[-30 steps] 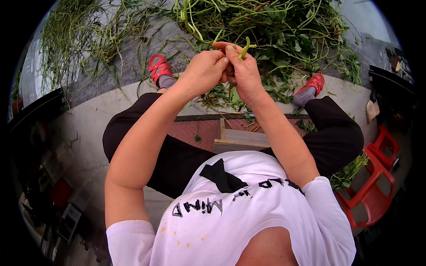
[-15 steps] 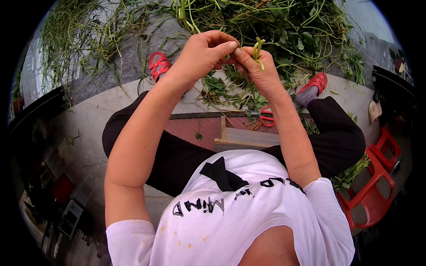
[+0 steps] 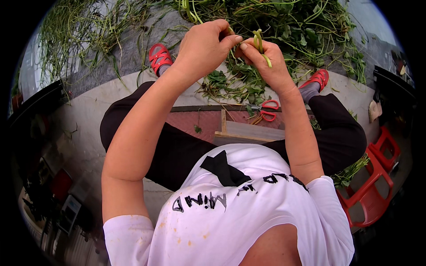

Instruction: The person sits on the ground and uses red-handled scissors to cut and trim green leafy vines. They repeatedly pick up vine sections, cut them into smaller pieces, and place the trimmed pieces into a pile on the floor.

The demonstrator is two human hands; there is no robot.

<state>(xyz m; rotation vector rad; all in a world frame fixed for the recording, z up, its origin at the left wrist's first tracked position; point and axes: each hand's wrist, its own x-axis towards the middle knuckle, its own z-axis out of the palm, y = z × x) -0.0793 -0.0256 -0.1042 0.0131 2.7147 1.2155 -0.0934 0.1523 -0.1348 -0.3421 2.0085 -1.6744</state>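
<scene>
My left hand (image 3: 202,48) is closed in a pinch, with long green stems (image 3: 191,12) running up and away behind it. Close by on the right, my right hand (image 3: 273,64) has its fingers curled around a few short green stem pieces (image 3: 267,60), which stick out above the thumb and over the back of the fingers. The two thumb tips almost meet. What lies between the fingertips is mostly hidden. Beyond both hands spreads a large heap of leafy green vines (image 3: 306,37).
Thinner green stems (image 3: 84,40) lie at the far left. Red-handled scissors (image 3: 269,115) rest below my right hand, by a wooden board (image 3: 250,131) in front of my lap. Red plastic chairs (image 3: 375,195) stand at the right. My feet wear red sandals (image 3: 159,56).
Both hands have risen slightly, and my right hand has moved a little to the right. The thumbs have drawn slightly apart. The stem pieces in my right hand have shifted.
</scene>
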